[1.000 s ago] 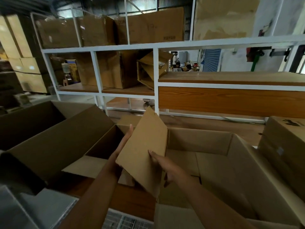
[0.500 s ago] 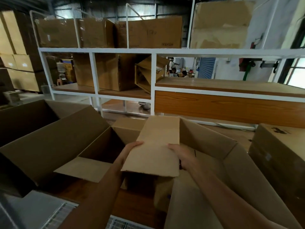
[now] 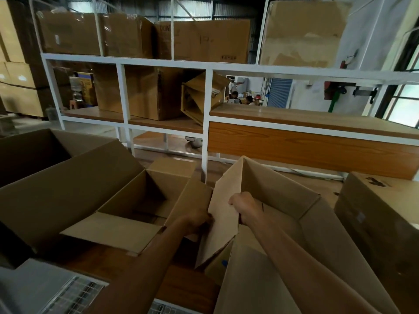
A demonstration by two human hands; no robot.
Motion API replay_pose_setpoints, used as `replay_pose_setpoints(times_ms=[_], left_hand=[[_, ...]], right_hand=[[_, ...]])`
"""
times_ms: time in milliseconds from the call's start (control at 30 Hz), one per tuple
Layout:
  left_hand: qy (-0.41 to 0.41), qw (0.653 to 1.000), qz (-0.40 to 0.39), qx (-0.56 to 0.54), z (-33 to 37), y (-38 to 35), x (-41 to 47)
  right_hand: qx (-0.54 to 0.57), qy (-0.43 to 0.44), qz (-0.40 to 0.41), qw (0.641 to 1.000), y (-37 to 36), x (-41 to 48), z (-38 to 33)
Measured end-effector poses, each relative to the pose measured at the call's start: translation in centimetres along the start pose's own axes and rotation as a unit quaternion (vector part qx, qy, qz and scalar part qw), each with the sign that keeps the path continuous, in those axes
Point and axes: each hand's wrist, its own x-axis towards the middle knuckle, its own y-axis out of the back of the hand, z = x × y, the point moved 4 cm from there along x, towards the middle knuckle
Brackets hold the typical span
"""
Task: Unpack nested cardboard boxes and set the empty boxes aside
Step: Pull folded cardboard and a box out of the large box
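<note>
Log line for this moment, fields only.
left hand: grips flap | right hand: grips flap | flap: raised | left box: open | right box: open

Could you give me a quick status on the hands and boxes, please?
Left hand, right hand both grip cardboard panel. Open box beside, left. Nothing seen blocking.

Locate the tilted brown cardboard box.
Head view, upper centre: the tilted brown cardboard box leans on the white rack's wooden shelf, right of an upright brown carton.
</note>
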Motion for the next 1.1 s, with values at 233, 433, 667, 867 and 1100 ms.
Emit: replay_pose_setpoints(times_ms=[233,433,667,867,1100], left_hand=[[-0.113,0.978,0.148,0.092,1.6,0.2,1.1],[-0.041,0.993,0.110,0.024,0.4,0.2,0.2],[-0.027,0.991,0.129,-0.030,-1.5,0.6,-0.9],[-0.191,0.951,0.162,0.181,-1.7,-1.4,-2.5],[-0.290,0.866,0.148,0.379,-2.2,-5.0,-5.4]], right_hand=[[0.010,0.004,-0.016,1.000,-4.1,0.9,2.6],[-0.096,0.038,-0.058,0.993,-8.6,1.5,7.3],[-0.128,0.026,-0.115,0.985,-8.6,1.8,8.0],[-0.213,0.094,-0.143,0.962,-7.0,0.6,7.6],[-0.392,0.181,-0.090,0.897,-2.5,-3.6,9.3]])
